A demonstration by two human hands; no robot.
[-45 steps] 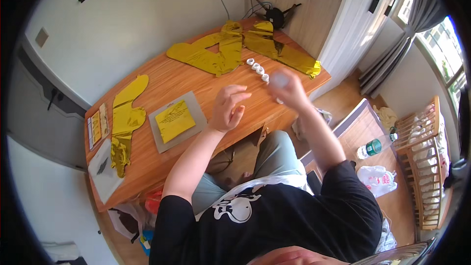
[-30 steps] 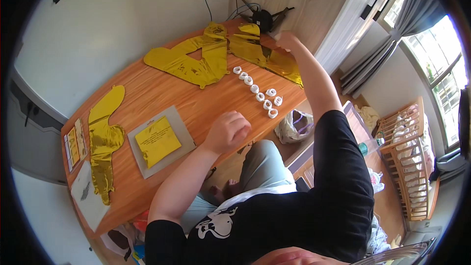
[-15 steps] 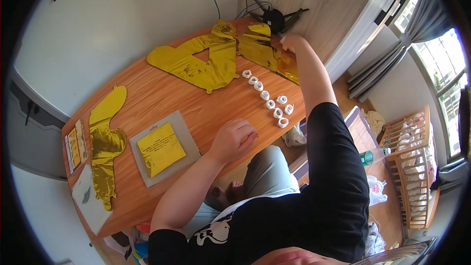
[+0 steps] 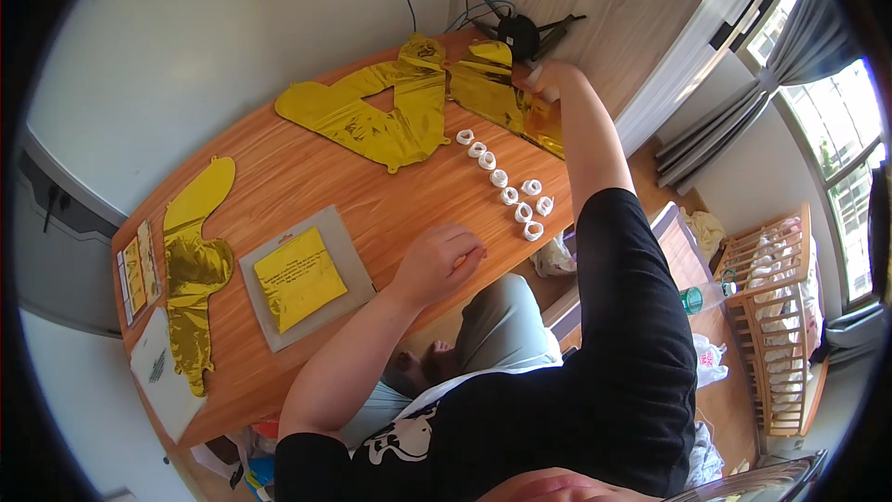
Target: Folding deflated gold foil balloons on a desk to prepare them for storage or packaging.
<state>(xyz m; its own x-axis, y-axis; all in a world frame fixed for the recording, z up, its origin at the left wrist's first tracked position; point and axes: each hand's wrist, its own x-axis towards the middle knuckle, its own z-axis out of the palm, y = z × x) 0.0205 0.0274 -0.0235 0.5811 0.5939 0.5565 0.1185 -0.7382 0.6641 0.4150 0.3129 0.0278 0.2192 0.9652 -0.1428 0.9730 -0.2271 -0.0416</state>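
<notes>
Before the black router (image 4: 518, 35), one shiny, creased gold foil (image 4: 494, 99) slants lengthwise rightward and nearer; the right hand (image 4: 550, 81) bends over it, something pale at its grip, closure impossible to tell. Two more foils (image 4: 348, 128) lie left of the router; nearer, nine white rolls (image 4: 499, 178) and the half-curled left hand (image 4: 440, 265), contents unseen.

Small dark print on yellow packet (image 4: 300, 279), white sheet (image 4: 167, 381); red lettering on white bag (image 4: 710, 362); wording illegible.
</notes>
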